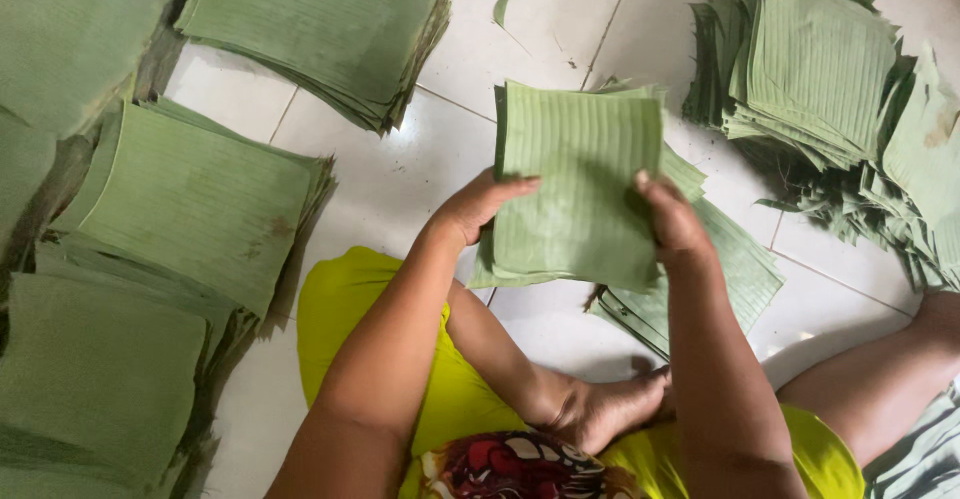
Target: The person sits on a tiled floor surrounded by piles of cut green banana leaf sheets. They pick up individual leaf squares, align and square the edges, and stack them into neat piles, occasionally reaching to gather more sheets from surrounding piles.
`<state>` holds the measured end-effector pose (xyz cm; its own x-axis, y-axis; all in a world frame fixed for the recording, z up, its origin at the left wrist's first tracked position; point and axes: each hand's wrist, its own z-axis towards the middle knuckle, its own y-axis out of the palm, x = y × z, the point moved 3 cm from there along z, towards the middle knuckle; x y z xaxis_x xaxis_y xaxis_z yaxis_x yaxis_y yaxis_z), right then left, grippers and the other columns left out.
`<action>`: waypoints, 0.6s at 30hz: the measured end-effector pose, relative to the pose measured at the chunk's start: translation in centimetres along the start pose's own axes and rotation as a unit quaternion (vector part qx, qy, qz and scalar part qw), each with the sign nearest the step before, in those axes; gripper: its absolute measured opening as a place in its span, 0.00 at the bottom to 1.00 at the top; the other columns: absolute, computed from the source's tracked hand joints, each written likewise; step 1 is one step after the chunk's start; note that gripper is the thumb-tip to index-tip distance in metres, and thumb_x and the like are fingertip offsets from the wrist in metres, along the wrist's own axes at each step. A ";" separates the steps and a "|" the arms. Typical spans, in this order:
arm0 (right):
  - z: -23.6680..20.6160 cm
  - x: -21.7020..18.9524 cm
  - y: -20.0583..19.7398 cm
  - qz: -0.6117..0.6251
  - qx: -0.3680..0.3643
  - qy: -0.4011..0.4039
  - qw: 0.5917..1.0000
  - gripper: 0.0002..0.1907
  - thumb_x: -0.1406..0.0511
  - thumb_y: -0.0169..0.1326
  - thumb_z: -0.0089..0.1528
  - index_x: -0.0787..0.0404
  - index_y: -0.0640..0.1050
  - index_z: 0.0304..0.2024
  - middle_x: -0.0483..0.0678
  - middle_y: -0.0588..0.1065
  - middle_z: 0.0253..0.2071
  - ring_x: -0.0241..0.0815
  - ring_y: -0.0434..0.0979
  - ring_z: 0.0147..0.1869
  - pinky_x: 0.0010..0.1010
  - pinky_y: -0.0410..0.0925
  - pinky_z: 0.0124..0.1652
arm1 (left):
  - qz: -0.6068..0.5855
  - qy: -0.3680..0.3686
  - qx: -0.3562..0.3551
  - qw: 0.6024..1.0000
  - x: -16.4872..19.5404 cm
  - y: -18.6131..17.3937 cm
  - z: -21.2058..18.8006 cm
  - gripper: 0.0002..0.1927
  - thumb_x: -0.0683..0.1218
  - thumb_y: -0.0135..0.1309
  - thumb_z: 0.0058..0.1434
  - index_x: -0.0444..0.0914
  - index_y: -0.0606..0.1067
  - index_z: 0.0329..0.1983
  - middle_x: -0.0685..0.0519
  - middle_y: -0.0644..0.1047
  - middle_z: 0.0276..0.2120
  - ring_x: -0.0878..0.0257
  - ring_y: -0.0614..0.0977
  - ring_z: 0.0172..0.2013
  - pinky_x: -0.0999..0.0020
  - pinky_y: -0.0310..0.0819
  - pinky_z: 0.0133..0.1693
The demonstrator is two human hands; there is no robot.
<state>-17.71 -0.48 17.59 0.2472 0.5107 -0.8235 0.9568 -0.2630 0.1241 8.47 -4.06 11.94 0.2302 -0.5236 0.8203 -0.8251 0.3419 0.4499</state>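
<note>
I hold a thin bundle of green cut leaf sheets [580,174] up over the white tiled floor. My left hand [478,209] grips its left edge, thumb across the top sheet. My right hand [672,221] grips the right edge the same way. Under the bundle lies a lower stack of leaf sheets [735,264] on the floor, partly hidden by my right forearm. My crossed legs in yellow cloth [345,304] and one bare foot [610,409] sit below the hands.
Neat stacks of leaf sheets lie at the left [200,204], lower left [95,374] and top [320,24]. A looser, uneven pile [830,69] fills the upper right. A small leaf scrap [505,1] rests on the tiles. My other leg [890,364] stretches right.
</note>
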 end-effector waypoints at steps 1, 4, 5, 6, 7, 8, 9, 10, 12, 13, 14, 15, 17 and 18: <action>0.0 0.8 0.1 -0.067 -0.011 -0.037 0.997 0.20 0.63 0.54 0.66 0.63 0.72 0.59 0.50 0.80 0.50 0.38 0.81 0.51 0.30 0.74 0.48 | 0.070 0.021 -0.002 0.997 -0.4 0.8 0.1 0.17 0.45 0.58 0.59 0.33 0.79 0.50 0.52 0.83 0.39 0.65 0.80 0.39 0.64 0.76 0.43; 0.6 3.1 0.4 -0.160 -0.030 -0.143 0.976 0.16 0.66 0.57 0.67 0.67 0.76 0.55 0.52 0.80 0.47 0.40 0.79 0.48 0.32 0.73 0.48 | 0.219 0.066 0.061 0.972 -0.5 0.5 0.4 0.18 0.46 0.55 0.62 0.33 0.79 0.52 0.49 0.81 0.34 0.61 0.77 0.32 0.60 0.75 0.38; 0.8 3.8 0.2 -0.117 -0.023 -0.165 0.979 0.15 0.66 0.56 0.67 0.67 0.77 0.54 0.51 0.80 0.47 0.40 0.79 0.47 0.32 0.73 0.47 | 0.257 0.072 0.093 0.959 -0.7 0.1 0.3 0.18 0.47 0.53 0.63 0.33 0.79 0.52 0.47 0.81 0.32 0.60 0.76 0.30 0.59 0.75 0.36; 1.2 4.4 0.0 -0.073 -0.018 -0.188 0.979 0.14 0.65 0.56 0.68 0.67 0.78 0.53 0.50 0.80 0.46 0.40 0.79 0.47 0.33 0.74 0.47 | 0.259 0.140 0.094 0.951 -0.4 0.1 0.2 0.17 0.46 0.54 0.62 0.33 0.78 0.52 0.47 0.82 0.33 0.59 0.78 0.32 0.59 0.76 0.37; 1.7 4.8 0.0 -0.079 -0.022 -0.214 0.973 0.14 0.66 0.57 0.67 0.66 0.77 0.53 0.49 0.79 0.46 0.38 0.78 0.47 0.31 0.73 0.48 | 0.261 0.208 0.093 0.938 -0.1 -0.1 0.1 0.17 0.46 0.55 0.62 0.34 0.77 0.51 0.47 0.83 0.34 0.58 0.80 0.34 0.59 0.78 0.39; 2.0 5.3 -0.1 -0.085 -0.025 -0.240 0.967 0.13 0.67 0.57 0.67 0.66 0.77 0.53 0.47 0.78 0.46 0.36 0.77 0.47 0.29 0.72 0.48 | 0.262 0.273 0.089 0.921 0.1 -0.1 0.0 0.17 0.46 0.56 0.61 0.34 0.76 0.51 0.46 0.84 0.36 0.56 0.82 0.36 0.59 0.79 0.40; 2.3 5.7 -0.2 -0.092 -0.027 -0.267 0.959 0.13 0.68 0.58 0.66 0.66 0.76 0.53 0.45 0.77 0.46 0.34 0.75 0.48 0.28 0.71 0.48 | 0.322 0.233 0.101 0.912 -0.1 -0.3 0.1 0.15 0.46 0.56 0.62 0.36 0.77 0.50 0.45 0.83 0.36 0.52 0.82 0.36 0.58 0.79 0.40; 2.6 6.2 0.1 -0.135 -0.024 -0.295 0.945 0.13 0.68 0.58 0.66 0.67 0.77 0.52 0.45 0.77 0.46 0.34 0.75 0.48 0.28 0.71 0.48 | 0.380 0.194 0.113 0.898 -0.2 -0.4 0.2 0.14 0.46 0.56 0.63 0.37 0.78 0.49 0.44 0.83 0.35 0.47 0.82 0.36 0.56 0.78 0.39; 2.9 7.0 0.7 -0.220 -0.017 -0.348 0.911 0.12 0.68 0.58 0.66 0.69 0.77 0.50 0.46 0.78 0.45 0.35 0.75 0.48 0.29 0.70 0.47 | 0.454 0.162 0.134 0.866 0.2 0.1 0.2 0.15 0.45 0.54 0.62 0.41 0.78 0.51 0.43 0.82 0.36 0.42 0.82 0.37 0.54 0.77 0.39; 2.9 7.3 0.8 -0.222 -0.006 -0.350 0.910 0.11 0.68 0.57 0.67 0.69 0.77 0.50 0.47 0.78 0.44 0.35 0.75 0.47 0.29 0.71 0.47 | 0.472 0.170 0.146 0.853 0.7 0.5 -0.2 0.18 0.44 0.53 0.60 0.43 0.77 0.54 0.43 0.82 0.36 0.42 0.82 0.38 0.52 0.77 0.40; 2.7 7.6 0.9 -0.222 0.003 -0.354 0.908 0.11 0.68 0.57 0.68 0.69 0.78 0.49 0.47 0.77 0.43 0.34 0.75 0.46 0.29 0.71 0.46 | 0.490 0.180 0.159 0.838 1.3 1.0 -0.6 0.21 0.43 0.52 0.58 0.46 0.76 0.57 0.43 0.82 0.36 0.41 0.82 0.38 0.50 0.76 0.40; 2.4 7.6 0.9 -0.222 0.010 -0.359 0.906 0.10 0.68 0.56 0.68 0.69 0.78 0.49 0.48 0.77 0.43 0.34 0.75 0.45 0.29 0.71 0.46 | 0.507 0.213 0.174 0.817 2.2 1.6 -1.2 0.20 0.43 0.51 0.60 0.46 0.76 0.56 0.44 0.82 0.38 0.42 0.82 0.39 0.50 0.77 0.41; 1.4 7.7 0.6 -0.274 0.030 -0.332 0.902 0.12 0.68 0.55 0.70 0.70 0.77 0.52 0.51 0.80 0.46 0.35 0.76 0.48 0.30 0.70 0.49 | 0.540 0.274 0.211 0.768 4.1 2.6 -3.0 0.18 0.42 0.51 0.62 0.46 0.75 0.55 0.47 0.82 0.42 0.44 0.83 0.40 0.49 0.77 0.41; 0.8 7.7 0.5 -0.300 0.032 -0.320 0.898 0.13 0.68 0.55 0.70 0.70 0.77 0.54 0.52 0.81 0.47 0.36 0.76 0.50 0.30 0.70 0.51 | 0.531 0.282 0.233 0.765 5.0 2.7 -4.1 0.19 0.41 0.51 0.61 0.46 0.75 0.56 0.47 0.83 0.42 0.44 0.83 0.39 0.48 0.77 0.40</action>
<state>-15.43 2.66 10.90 -0.4679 0.0061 -0.8838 0.8728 -0.1545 -0.4631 9.46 -2.57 18.70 -0.6193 0.3195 0.7172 -0.7656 -0.0434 -0.6418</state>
